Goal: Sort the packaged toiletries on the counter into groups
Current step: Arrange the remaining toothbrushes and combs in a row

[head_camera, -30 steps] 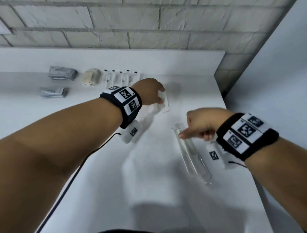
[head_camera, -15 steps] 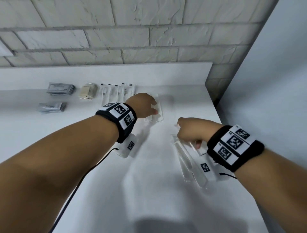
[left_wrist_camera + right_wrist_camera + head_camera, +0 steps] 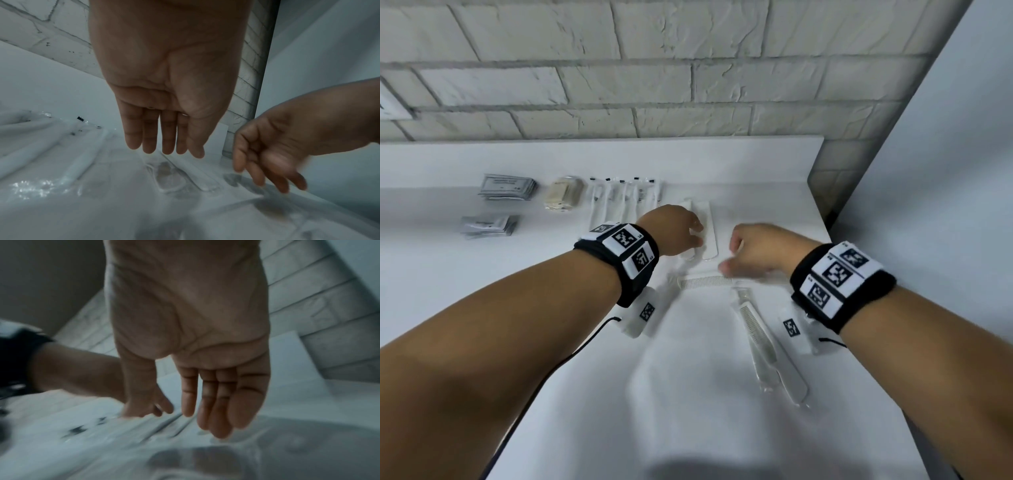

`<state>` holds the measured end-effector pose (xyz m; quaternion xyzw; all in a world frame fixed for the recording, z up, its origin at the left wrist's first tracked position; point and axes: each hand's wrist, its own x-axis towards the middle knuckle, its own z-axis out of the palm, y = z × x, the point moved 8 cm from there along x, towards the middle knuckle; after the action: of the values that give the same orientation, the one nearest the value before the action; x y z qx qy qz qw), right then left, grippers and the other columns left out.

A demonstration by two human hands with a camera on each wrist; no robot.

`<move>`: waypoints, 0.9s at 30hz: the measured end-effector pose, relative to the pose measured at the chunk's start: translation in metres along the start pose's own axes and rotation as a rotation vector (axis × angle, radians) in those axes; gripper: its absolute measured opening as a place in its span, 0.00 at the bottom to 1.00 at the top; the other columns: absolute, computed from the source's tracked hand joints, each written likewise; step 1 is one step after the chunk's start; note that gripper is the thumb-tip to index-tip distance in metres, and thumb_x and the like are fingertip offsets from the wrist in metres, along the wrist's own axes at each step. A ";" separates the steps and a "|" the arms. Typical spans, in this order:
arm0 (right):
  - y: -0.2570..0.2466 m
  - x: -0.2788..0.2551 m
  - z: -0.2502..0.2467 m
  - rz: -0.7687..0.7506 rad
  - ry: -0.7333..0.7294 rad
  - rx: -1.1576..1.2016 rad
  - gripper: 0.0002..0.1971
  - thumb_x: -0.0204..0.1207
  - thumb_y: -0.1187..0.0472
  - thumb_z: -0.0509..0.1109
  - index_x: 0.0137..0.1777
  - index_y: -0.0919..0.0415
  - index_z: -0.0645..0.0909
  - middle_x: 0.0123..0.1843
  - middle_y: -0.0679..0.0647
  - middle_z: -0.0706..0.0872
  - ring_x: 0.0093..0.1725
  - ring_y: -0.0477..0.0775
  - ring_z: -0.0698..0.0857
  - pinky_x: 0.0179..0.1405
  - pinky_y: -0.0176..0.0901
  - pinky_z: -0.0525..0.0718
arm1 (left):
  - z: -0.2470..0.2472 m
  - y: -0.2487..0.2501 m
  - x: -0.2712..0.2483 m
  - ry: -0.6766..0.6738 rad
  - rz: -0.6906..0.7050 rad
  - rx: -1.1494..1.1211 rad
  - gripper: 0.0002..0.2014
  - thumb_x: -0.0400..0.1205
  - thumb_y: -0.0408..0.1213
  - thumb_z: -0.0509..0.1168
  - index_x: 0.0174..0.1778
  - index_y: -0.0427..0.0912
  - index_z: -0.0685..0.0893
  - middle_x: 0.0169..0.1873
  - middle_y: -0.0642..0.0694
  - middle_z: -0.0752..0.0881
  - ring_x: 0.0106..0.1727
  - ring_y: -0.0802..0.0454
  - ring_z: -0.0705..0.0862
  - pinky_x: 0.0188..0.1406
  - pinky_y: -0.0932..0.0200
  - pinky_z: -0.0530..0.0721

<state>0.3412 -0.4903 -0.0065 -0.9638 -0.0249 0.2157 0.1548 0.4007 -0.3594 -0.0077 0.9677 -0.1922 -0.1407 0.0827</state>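
White surface point(image 3: 722, 394), brick wall point(image 3: 654, 85) beyond: we list sachets point(image 3: 506, 186) far left, wrapped combs point(image 3: 763, 337) near right. Our left hand point(image 3: 676, 233) lies flat-fingered over two wrapped combs point(image 3: 709, 229). Our right hand point(image 3: 760, 250), grip loose and holding nothing, hovers near a crosswise comb point(image 3: 703, 282).

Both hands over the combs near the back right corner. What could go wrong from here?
1. The right hand is motion-blurred at the sideways comb; a fast sweep could knock the aligned combs under the left hand.
2. The two front combs overlap in glossy wrap, so lifting one may drag the other.
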 end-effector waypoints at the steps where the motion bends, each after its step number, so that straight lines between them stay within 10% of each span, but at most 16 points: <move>1: -0.006 -0.007 0.010 -0.037 -0.033 -0.110 0.23 0.69 0.43 0.73 0.58 0.55 0.77 0.50 0.50 0.83 0.47 0.52 0.84 0.49 0.47 0.84 | 0.002 0.000 0.000 -0.014 0.010 0.012 0.19 0.83 0.49 0.63 0.69 0.52 0.81 0.67 0.50 0.81 0.68 0.50 0.78 0.65 0.58 0.73; 10: -0.003 -0.003 0.030 -0.045 -0.116 -0.142 0.25 0.70 0.56 0.79 0.64 0.57 0.74 0.62 0.52 0.80 0.54 0.55 0.82 0.52 0.45 0.80 | 0.004 -0.002 0.005 0.009 0.012 -0.014 0.16 0.84 0.46 0.62 0.66 0.51 0.84 0.66 0.53 0.83 0.67 0.51 0.80 0.63 0.61 0.73; 21: 0.021 0.012 0.007 -0.082 -0.161 0.207 0.06 0.70 0.60 0.79 0.41 0.53 0.83 0.33 0.45 0.83 0.31 0.43 0.77 0.31 0.37 0.73 | -0.007 -0.021 0.007 0.080 -0.055 -0.061 0.16 0.84 0.44 0.62 0.67 0.50 0.83 0.68 0.50 0.80 0.67 0.50 0.79 0.66 0.59 0.73; 27: 0.060 0.036 -0.010 0.178 -0.032 0.766 0.09 0.75 0.70 0.73 0.38 0.62 0.77 0.24 0.54 0.78 0.20 0.48 0.73 0.19 0.36 0.70 | -0.006 -0.014 0.013 0.111 -0.062 -0.077 0.17 0.83 0.44 0.63 0.68 0.50 0.82 0.70 0.49 0.78 0.70 0.50 0.76 0.65 0.60 0.71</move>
<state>0.3767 -0.5460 -0.0307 -0.8312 0.1387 0.2370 0.4835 0.4191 -0.3512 -0.0081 0.9756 -0.1520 -0.0966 0.1259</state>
